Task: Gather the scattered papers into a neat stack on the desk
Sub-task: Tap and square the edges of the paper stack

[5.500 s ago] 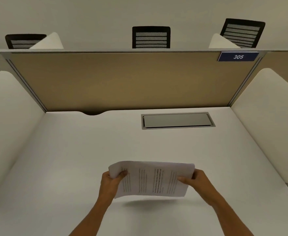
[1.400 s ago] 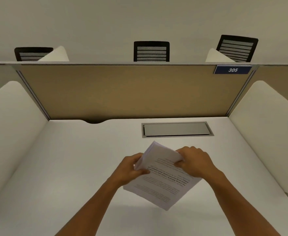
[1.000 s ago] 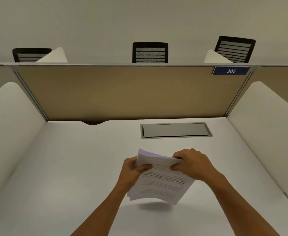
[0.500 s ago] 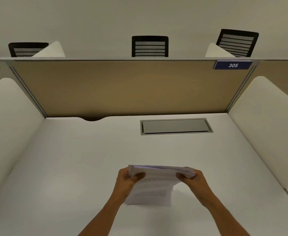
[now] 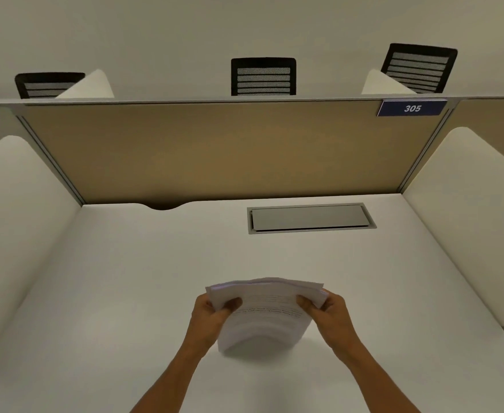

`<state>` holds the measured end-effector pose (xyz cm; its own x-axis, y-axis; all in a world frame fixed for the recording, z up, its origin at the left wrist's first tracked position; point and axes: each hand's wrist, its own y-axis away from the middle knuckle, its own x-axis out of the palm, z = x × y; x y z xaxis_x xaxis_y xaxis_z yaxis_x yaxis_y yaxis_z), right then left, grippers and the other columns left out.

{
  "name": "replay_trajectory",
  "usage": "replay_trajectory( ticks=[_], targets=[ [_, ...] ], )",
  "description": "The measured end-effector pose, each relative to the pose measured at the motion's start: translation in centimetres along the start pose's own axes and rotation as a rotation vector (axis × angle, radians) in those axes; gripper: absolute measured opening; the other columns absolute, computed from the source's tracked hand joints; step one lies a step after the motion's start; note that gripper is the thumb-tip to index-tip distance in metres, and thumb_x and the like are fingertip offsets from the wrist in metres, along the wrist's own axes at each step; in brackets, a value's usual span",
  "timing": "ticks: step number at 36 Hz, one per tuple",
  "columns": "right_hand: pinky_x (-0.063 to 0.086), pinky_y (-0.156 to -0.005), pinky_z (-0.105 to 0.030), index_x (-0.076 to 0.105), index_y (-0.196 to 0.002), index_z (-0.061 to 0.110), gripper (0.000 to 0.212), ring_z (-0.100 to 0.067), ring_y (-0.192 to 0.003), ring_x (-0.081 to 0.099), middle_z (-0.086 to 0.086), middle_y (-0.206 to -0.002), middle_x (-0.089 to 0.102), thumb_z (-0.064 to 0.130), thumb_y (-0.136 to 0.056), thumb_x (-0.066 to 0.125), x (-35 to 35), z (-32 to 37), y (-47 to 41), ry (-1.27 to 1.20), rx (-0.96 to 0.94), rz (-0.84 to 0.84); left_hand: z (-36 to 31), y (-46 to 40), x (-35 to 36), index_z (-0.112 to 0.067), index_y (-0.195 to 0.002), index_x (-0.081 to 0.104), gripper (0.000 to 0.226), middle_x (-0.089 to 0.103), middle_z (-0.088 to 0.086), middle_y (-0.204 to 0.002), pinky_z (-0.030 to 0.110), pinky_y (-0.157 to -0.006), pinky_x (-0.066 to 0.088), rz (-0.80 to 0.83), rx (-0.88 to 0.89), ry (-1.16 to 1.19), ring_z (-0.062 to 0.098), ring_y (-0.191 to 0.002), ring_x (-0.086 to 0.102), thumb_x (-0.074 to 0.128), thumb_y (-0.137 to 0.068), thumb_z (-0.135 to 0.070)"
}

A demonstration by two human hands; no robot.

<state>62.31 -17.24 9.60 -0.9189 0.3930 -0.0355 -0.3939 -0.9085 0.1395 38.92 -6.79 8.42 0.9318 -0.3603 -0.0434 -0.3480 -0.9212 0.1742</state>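
A stack of printed white papers (image 5: pixel 267 314) stands nearly upright on its lower edge, which touches the white desk (image 5: pixel 110 293) near the front middle. My left hand (image 5: pixel 212 312) grips the stack's upper left side and my right hand (image 5: pixel 329 311) grips its upper right side, thumbs on the printed face. The lower part of the sheets bows slightly. The top edges of the sheets lie close together but not perfectly flush.
A grey metal cable hatch (image 5: pixel 310 218) is set into the desk behind the papers. A tan partition (image 5: pixel 229 150) with a blue "305" label (image 5: pixel 412 108) closes the back. White side dividers (image 5: pixel 15 228) flank both sides. Black chairs (image 5: pixel 263 76) show beyond.
The stack was turned from a tilted, diagonal hold to upright with its long edges vertical, then lowered until its bottom edge met the desk. Both hands shifted to the upper corners.
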Motion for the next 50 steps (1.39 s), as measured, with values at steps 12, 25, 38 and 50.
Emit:
replay_trajectory(
  ticks=[12, 25, 38, 50],
  targets=[
    [0.056, -0.071, -0.014, 0.078, -0.1, 0.037, 0.024, -0.009, -0.091, 0.074, 0.006, -0.099, 0.079, 0.017, -0.097, 0.063, 1.8, -2.7, 0.0, 0.027, 0.127, 0.045, 2.1, 0.7, -1.0, -0.052, -0.094, 0.075, 0.037, 0.079, -0.013, -0.096, 0.014, -0.068, 0.058, 0.029, -0.038, -0.073, 0.003, -0.088, 0.074, 0.074, -0.088, -0.015],
    [0.058, -0.071, -0.015, 0.075, -0.106, 0.027, 0.019, -0.009, -0.092, 0.074, 0.007, -0.101, 0.079, 0.017, -0.099, 0.061, 1.5, -4.6, 0.2, 0.018, 0.194, 0.043, 3.4, 0.8, -0.4, -0.058, -0.095, 0.072, 0.042, 0.078, -0.018, -0.098, 0.013, -0.069, 0.058, 0.046, -0.081, -0.093, 0.002, -0.092, 0.073, 0.072, -0.09, -0.016],
    [0.059, -0.072, -0.016, 0.073, -0.109, 0.028, 0.018, -0.007, -0.093, 0.073, 0.01, -0.102, 0.078, 0.018, -0.097, 0.064, 1.1, -6.1, 0.7, 0.054, 0.206, 0.059, 4.9, 0.9, -0.4, -0.052, -0.095, 0.074, 0.044, 0.078, -0.016, -0.099, 0.015, -0.07, 0.059, 0.068, -0.124, -0.122, 0.005, -0.092, 0.073, 0.073, -0.087, -0.009],
    [0.057, -0.072, -0.012, 0.074, -0.102, 0.035, 0.02, -0.005, -0.089, 0.073, 0.012, -0.098, 0.079, 0.018, -0.097, 0.063, 0.4, -5.5, 0.8, 0.086, 0.164, 0.038, 4.6, 1.0, -0.6, -0.051, -0.105, 0.065, 0.047, 0.075, -0.022, -0.098, 0.014, -0.07, 0.059, 0.068, -0.091, -0.127, 0.001, -0.094, 0.07, 0.075, -0.086, -0.009]
  ],
)
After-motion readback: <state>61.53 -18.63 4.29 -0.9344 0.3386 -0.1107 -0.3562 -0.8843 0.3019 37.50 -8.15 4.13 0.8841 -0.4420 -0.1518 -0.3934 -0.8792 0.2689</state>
